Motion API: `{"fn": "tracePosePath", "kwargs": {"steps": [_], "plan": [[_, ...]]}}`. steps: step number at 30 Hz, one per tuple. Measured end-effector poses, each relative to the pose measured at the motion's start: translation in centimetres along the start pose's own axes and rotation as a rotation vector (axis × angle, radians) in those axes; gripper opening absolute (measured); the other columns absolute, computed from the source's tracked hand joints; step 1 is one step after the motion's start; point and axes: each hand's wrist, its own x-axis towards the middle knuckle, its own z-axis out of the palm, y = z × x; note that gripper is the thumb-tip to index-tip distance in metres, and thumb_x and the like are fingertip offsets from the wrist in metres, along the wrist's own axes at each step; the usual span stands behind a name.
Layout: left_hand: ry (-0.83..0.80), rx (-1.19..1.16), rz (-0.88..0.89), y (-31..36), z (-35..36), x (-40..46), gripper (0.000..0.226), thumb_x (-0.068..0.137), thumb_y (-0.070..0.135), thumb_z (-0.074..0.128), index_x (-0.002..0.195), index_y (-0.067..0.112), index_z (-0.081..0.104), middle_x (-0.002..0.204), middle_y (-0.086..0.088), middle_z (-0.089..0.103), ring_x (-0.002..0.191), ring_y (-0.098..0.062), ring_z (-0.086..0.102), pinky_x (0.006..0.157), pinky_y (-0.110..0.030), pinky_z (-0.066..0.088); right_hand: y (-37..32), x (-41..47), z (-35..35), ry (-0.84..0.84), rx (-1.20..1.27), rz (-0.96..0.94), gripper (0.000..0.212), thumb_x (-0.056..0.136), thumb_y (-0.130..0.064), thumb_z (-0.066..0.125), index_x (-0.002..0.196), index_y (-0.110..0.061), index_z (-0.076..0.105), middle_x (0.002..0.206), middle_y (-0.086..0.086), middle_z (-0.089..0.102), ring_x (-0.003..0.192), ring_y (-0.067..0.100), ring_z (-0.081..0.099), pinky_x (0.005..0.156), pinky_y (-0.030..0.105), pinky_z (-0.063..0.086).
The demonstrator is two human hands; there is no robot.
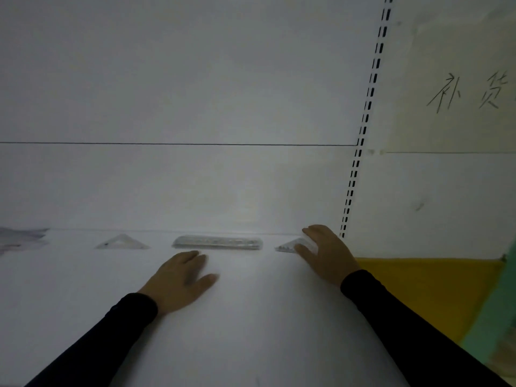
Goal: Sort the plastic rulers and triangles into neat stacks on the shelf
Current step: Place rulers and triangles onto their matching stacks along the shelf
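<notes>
Clear triangle (pixel 293 245) near shelf (pixel 251 317) right edge, under right hand (pixel 326 254).

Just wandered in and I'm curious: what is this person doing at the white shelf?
A person in dark sleeves is tidying clear plastic drawing tools on a white shelf. The right hand rests on a stack of triangles near the back wall. The left hand lies flat on the shelf, holding nothing. A stack of rulers lies between the hands, another triangle sits farther left, and a blurred pile is at the far left.
</notes>
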Motion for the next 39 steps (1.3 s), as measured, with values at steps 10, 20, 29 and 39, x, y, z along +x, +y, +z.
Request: {"fn": "tracePosePath", "kwargs": {"steps": [10, 20, 29, 39], "plan": [[0.175, 0.027, -0.109, -4.8, -5.4, -6.6, 0.120, 0.054, 0.097, 0.003, 0.144, 0.025, 0.036, 0.152, 0.007, 0.030, 0.141, -0.008, 0.022, 0.111, -0.020, 0.012, -11.3, 1.4, 4.4, -0.036, -0.109, -0.525, 0.071, 0.091, -0.062, 0.032, 0.137, -0.011, 0.046, 0.146, 0.012, 0.040, 0.136, 0.028, 0.036, 0.112, 0.041, 0.028], [0.351, 0.061, -0.275, -17.4, -11.8, -17.9, 0.092, 0.072, 0.080, 0.016, 0.141, 0.024, 0.041, 0.148, 0.005, 0.038, 0.136, -0.010, 0.030, 0.108, -0.019, 0.016, -28.1, 0.6, 12.1, -0.109, -0.079, -0.718, 0.078, 0.088, -0.068, 0.020, 0.143, -0.015, 0.037, 0.151, 0.010, 0.032, 0.140, 0.026, 0.030, 0.114, 0.035, 0.016], [0.424, 0.043, -0.384, -32.1, -17.4, -27.1, 0.071, 0.085, 0.064, 0.032, 0.139, 0.020, 0.044, 0.145, 0.001, 0.042, 0.134, -0.014, 0.034, 0.109, -0.024, 0.022, -44.8, 0.4, 21.3, -0.178, -0.015, -0.764, 0.083, 0.084, -0.074, 0.014, 0.146, -0.022, 0.030, 0.154, 0.004, 0.025, 0.142, 0.019, 0.023, 0.114, 0.029, 0.015], [0.402, 0.012, -0.439, -43.8, -21.1, -27.6, 0.053, 0.095, 0.047, 0.040, 0.142, 0.021, 0.040, 0.149, 0.002, 0.037, 0.138, -0.015, 0.029, 0.113, -0.030, 0.022, -57.3, 4.7, 28.4, -0.262, -0.012, -0.776, 0.085, 0.081, -0.075, 0.013, 0.145, -0.023, 0.032, 0.151, 0.005, 0.031, 0.139, 0.020, 0.029, 0.114, 0.033, 0.026]]}}
